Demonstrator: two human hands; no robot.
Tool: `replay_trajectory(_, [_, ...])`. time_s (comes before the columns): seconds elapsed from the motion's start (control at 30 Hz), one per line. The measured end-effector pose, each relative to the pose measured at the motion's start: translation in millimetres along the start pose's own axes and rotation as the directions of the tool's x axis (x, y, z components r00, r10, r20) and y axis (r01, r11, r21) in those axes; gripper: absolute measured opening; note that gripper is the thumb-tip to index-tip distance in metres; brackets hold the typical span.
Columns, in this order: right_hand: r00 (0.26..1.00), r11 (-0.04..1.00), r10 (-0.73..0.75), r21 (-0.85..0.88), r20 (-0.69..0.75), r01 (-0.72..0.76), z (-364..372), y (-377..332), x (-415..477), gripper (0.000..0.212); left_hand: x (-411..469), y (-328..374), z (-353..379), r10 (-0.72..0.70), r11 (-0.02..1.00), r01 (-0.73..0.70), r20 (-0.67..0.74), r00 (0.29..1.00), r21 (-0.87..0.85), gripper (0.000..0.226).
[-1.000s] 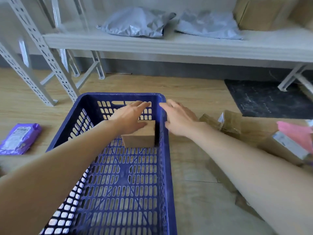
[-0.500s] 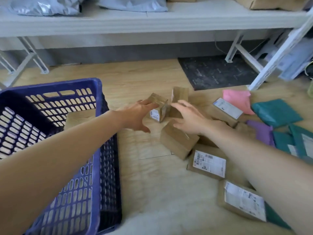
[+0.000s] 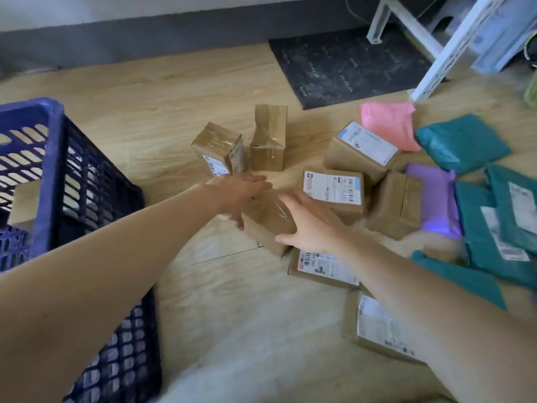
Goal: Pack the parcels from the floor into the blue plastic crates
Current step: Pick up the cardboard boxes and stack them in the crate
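I'm at the pick-up step: both hands are closing on one brown box on the floor, just right of the crate. My left hand lies spread over the box's far left edge, fingers open and flat, and my right hand presses its right side, thumb at the near corner — touching, not yet clamped, so neither hand really holds it. The box is taped and glossy on top, and I judge it may slip unless I squeeze from both sides before lifting. Next I need to grip, raise it and carry it left over the crate's rim. Other boxes stand beyond and to the right of this one, with teal, purple and pink mailers farther right — most of the job is left. A box seems to sit inside the crate.
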State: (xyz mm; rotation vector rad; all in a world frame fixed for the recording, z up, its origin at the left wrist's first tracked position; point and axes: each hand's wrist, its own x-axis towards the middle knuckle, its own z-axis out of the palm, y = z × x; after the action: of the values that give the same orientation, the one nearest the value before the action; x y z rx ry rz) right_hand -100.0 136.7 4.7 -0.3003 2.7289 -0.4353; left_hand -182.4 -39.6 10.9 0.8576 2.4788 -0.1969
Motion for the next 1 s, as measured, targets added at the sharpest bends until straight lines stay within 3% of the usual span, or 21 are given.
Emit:
replay_trajectory(0.2, [0.998, 1.000, -0.004, 0.008, -0.070, 0.004, 23.0, 9.8, 14.2, 0.085, 30.3, -7.8, 14.8, 0.040, 0.998, -0.042, 0.058, 0.998, 0.042, 0.114])
replay_trajectory(0.43, [0.998, 1.000, 0.010, -0.014, -0.067, -0.011, 35.5, 11.8, 21.4, 0.079, 39.1, -10.6, 15.5, 0.114, 0.990, -0.111, -0.037, 0.993, 0.091, 0.098])
replay_trajectory(0.7, [0.998, 0.999, 0.015, -0.048, -0.056, -0.017, 20.4, -3.8, 16.7, 0.095, 12.6, -16.0, 8.8, 0.096, 0.995, -0.094, -0.084, 0.992, 0.037, 0.099])
replay_trajectory(1.0, [0.961, 0.992, -0.054, -0.127, -0.272, 0.019, -21.3, -57.7, 3.5, 0.091, -66.5, -32.0, -29.5, 0.074, 0.986, -0.017, -0.340, 0.938, 0.167, 0.102])
